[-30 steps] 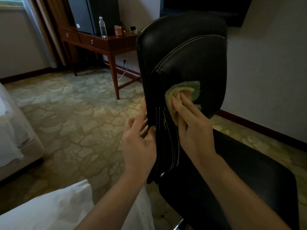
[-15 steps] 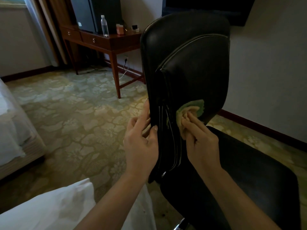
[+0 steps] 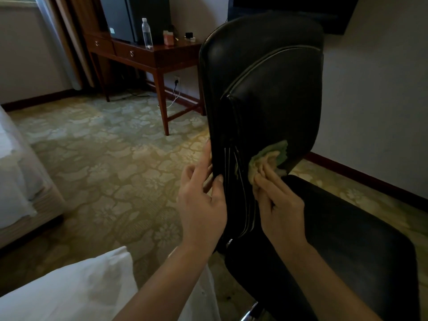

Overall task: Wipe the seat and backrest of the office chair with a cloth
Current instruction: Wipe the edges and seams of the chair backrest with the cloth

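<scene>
Since the earlier frames, the right hand [image 3: 280, 205] has travelled downward with the cloth [image 3: 271, 156], from the middle of the backrest [image 3: 273, 89] to its lower end, just above the seat [image 3: 347, 239]. The left hand [image 3: 201, 205] remains at the same spot on the backrest's side edge.

Right hand: the fingers [image 3: 266, 176] are extended and nearly straight, pressing the cloth flat against the black padded face of the backrest. The yellow-green cloth is bunched under and ahead of the fingertips, its free edge projecting up and to the right beyond them. It touches the backrest only; whether its lower fold reaches the seat cannot be determined.

Left hand: the thumb lies on the front of the stitched edge and the remaining fingers [image 3: 203, 158] reach behind it, so the edge is pinched between them.

Surroundings: a wooden surface [image 3: 171, 52] stands against the far wall and carries a water bottle [image 3: 147, 33]. Patterned carpet [image 3: 104, 158] covers the floor. A bed [image 3: 18, 170] is at the left, and a white pillow [image 3: 69, 290] lies at the lower left.
</scene>
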Action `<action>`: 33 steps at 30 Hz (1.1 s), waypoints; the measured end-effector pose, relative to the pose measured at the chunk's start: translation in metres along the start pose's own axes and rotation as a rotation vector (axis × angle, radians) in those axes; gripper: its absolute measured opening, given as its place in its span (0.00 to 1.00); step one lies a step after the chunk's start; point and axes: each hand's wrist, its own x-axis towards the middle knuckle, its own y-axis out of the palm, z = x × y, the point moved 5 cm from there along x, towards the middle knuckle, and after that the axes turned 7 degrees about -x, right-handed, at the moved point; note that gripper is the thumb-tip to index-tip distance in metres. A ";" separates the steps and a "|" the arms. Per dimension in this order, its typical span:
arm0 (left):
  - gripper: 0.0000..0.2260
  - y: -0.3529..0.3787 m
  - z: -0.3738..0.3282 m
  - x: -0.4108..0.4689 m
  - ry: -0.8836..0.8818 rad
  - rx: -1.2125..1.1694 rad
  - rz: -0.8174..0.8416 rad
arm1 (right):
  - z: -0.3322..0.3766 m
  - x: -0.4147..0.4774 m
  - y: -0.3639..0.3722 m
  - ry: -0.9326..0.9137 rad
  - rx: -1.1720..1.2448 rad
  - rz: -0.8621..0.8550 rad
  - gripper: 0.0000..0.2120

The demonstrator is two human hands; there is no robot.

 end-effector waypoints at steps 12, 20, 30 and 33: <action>0.29 -0.003 -0.001 -0.002 -0.013 -0.013 0.026 | 0.016 0.033 -0.008 0.045 0.018 0.029 0.18; 0.26 -0.008 0.011 0.001 -0.039 0.034 0.073 | 0.002 -0.010 0.007 0.101 0.088 -0.004 0.19; 0.25 -0.007 0.019 0.002 -0.057 0.075 0.114 | 0.019 0.035 -0.003 -0.026 -0.082 -0.036 0.17; 0.25 -0.007 0.020 0.002 -0.072 0.081 0.113 | 0.009 0.019 0.003 -0.030 -0.060 -0.033 0.17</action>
